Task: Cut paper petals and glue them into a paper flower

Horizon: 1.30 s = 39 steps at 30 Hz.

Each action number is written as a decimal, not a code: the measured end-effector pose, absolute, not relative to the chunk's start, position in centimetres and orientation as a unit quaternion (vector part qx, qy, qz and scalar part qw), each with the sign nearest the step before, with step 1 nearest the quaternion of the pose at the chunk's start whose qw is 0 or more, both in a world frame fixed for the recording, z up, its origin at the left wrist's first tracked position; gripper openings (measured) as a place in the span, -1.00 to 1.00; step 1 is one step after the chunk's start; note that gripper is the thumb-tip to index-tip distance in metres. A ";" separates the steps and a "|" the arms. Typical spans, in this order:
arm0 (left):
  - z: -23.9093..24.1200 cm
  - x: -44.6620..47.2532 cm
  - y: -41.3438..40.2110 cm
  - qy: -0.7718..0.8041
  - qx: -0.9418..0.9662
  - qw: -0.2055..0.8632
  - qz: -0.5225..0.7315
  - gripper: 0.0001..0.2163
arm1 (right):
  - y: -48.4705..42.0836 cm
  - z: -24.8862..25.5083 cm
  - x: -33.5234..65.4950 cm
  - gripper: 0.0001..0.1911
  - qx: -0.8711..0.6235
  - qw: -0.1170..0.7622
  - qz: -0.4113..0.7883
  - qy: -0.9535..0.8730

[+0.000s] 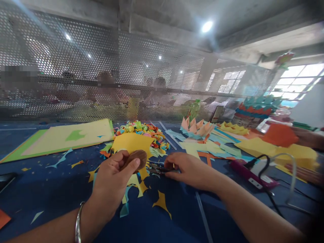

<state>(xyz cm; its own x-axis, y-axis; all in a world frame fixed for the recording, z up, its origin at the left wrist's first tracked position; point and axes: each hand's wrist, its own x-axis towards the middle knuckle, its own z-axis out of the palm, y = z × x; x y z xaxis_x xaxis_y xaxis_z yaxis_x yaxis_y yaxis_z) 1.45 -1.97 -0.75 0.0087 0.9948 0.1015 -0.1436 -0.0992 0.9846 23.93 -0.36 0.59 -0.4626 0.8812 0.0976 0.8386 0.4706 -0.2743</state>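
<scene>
A brown, wood-like round disc (136, 158) is pressed against a sheet of yellow paper (131, 142), both pinched between the thumb and fingers of my left hand (112, 175). My right hand (186, 170) is closed around dark scissors (160, 169), whose blades point left toward the paper's right side, close to the disc. Whether the blades touch the paper I cannot tell. Beneath my hands lie yellow, cream and blue paper offcuts (162, 202) with curved edges. Just behind the yellow sheet is a heap of small colourful paper pieces (138, 126).
Stacked cream and green sheets (58, 133) lie at the left. Folded pink paper (196, 127) and strips sit at the right. A purple power strip (255, 175) with cables is near my right forearm. Another person's hand (307, 173) rests by yellow paper. A perforated metal screen (162, 74) stands behind.
</scene>
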 end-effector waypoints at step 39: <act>1.9 2.4 -2.2 0.410 0.330 0.615 0.587 -0.71 | -1.2 -0.8 19.9 -0.64 -0.462 0.441 0.321 -0.699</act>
